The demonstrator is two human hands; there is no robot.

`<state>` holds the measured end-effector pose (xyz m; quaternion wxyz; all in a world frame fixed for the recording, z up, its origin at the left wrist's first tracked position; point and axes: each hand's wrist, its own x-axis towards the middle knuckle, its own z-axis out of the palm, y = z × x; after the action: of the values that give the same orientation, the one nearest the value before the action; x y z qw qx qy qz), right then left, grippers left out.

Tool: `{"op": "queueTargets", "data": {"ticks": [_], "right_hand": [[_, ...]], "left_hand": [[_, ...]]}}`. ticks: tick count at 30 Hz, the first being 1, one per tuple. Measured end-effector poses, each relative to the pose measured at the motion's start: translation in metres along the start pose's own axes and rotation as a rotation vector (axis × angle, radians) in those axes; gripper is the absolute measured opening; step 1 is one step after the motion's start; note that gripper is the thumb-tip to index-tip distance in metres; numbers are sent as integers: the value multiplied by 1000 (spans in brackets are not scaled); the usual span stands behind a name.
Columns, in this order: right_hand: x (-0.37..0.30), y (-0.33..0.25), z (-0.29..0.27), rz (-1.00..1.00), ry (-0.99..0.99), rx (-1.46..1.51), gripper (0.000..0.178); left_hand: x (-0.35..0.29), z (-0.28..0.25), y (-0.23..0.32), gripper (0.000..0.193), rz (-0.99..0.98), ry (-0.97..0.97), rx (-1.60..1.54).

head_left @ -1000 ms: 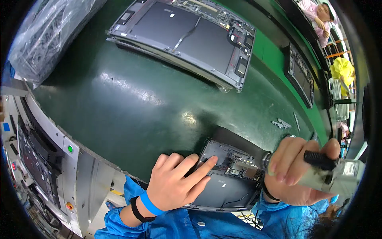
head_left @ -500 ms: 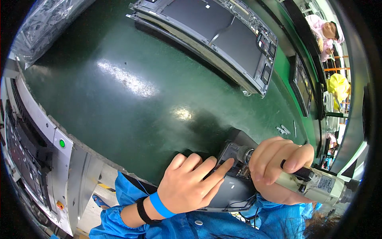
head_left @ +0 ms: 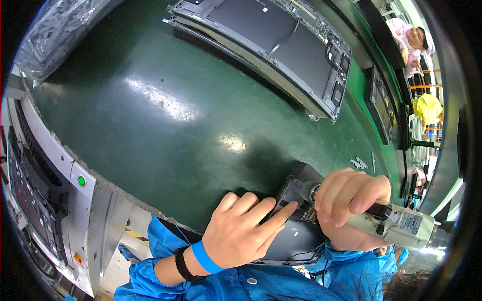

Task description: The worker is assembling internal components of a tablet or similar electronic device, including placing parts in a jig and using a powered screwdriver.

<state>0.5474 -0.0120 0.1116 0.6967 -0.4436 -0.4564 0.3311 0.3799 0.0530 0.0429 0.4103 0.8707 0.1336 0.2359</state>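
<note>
An opened laptop chassis (head_left: 293,243), dark with inner parts exposed, lies at the table's near edge in front of me. My left hand (head_left: 243,231) rests on it with fingers spread, the index finger stretched toward the screwdriver's tip. A blue band and a black band circle that wrist. In my right hand (head_left: 351,205) is a beige electric screwdriver (head_left: 411,228), its nose pointing left at the chassis's corner. The thumb lies by its black lever. The bit's end and any screw under it are hidden.
A stack of opened laptop bases (head_left: 271,45) sits at the far side of the green table (head_left: 165,150). Clear plastic bags (head_left: 60,35) lie far left. Small metal pieces (head_left: 358,163) are at right. A machine with a green button (head_left: 81,180) stands left; a co-worker (head_left: 409,42) sits beyond.
My right hand and the screwdriver have tilted slightly, the rear end shifting up a little. The left hand stays on the chassis. The whole view has moved slightly.
</note>
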Motion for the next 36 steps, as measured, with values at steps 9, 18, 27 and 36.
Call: {"op": "queueTargets", "data": {"ticks": [9, 18, 27, 36], "right_hand": [[4, -4, -1, 45, -91, -157, 54], [-2, -44, -8, -23, 149, 32, 59], [-143, -134, -95, -346, 623, 90, 43], [-265, -121, -152, -205, 1616, 29, 43]], "left_hand": [[2, -6, 3, 32, 0, -21, 12], [8, -10, 9, 49, 7, -103, 132], [30, -16, 42, 61, -97, -348, 356], [28, -8, 77, 59, 122, -558, 626]]}}
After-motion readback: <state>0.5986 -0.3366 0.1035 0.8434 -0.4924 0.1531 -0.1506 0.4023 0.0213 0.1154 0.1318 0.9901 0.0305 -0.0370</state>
